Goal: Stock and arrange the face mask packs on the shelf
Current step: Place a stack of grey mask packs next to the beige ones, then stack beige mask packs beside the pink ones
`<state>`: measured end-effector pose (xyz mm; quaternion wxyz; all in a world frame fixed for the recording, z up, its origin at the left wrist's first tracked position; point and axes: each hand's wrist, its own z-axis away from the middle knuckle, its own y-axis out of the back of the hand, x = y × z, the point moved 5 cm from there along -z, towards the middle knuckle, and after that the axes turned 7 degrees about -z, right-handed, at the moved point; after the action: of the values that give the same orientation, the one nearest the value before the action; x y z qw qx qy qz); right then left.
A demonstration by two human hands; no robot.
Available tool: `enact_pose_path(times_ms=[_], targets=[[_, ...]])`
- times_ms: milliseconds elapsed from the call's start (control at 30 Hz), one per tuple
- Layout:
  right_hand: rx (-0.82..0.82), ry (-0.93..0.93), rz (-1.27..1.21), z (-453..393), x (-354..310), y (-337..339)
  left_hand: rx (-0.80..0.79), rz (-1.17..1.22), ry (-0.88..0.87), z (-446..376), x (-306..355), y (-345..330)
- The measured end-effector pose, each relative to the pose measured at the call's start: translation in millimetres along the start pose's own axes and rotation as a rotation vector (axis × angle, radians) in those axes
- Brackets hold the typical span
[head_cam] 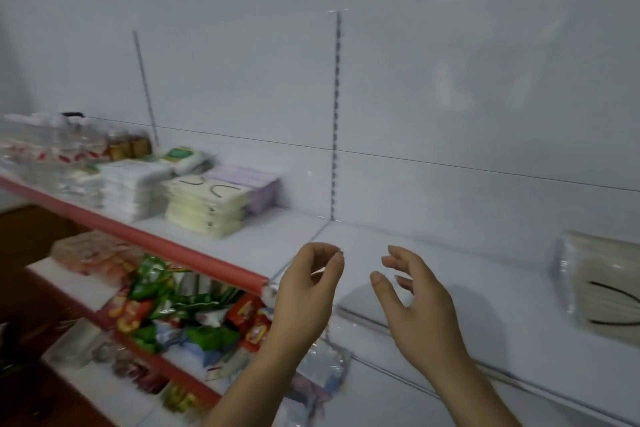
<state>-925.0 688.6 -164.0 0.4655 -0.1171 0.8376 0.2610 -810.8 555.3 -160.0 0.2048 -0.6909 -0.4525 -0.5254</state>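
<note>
Stacks of face mask packs lie on the white shelf [433, 274]: a cream stack [204, 206] with a lilac stack [252, 189] behind it, and a white stack [133, 189] further left. A clear pack of cream masks [602, 282] lies at the far right. My left hand [304, 295] hovers over the shelf's front edge, fingers curled and apart, holding nothing. My right hand [414, 302] is raised beside it, fingers spread, also holding nothing. Both hands are over a bare stretch of shelf between the stacks and the right pack.
A red price rail [156, 243] fronts the left shelf section. Below it, lower shelves hold colourful snack packets [187, 312]. More clear-wrapped goods [52, 146] crowd the far left of the shelf. A slotted upright [336, 114] runs up the white back panel.
</note>
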Motion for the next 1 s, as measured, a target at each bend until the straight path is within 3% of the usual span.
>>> enact_pose_path(times_ms=[233, 433, 767, 1000], targets=[[-0.155, -0.082, -0.05, -10, -30, -130, 0.09, -0.107, 0.054, -23, -50, 127], [-0.235, -0.169, -0.08, -52, -50, -208, 0.111, -0.213, 0.111, -66, -84, 195], [-0.181, -0.52, -0.329, -182, -24, -327, 0.001, -0.523, 0.005, -190, -116, 241], [-0.13, -0.665, -0.435, -215, -9, -360, -0.143, -0.923, -0.271, -262, -144, 236]])
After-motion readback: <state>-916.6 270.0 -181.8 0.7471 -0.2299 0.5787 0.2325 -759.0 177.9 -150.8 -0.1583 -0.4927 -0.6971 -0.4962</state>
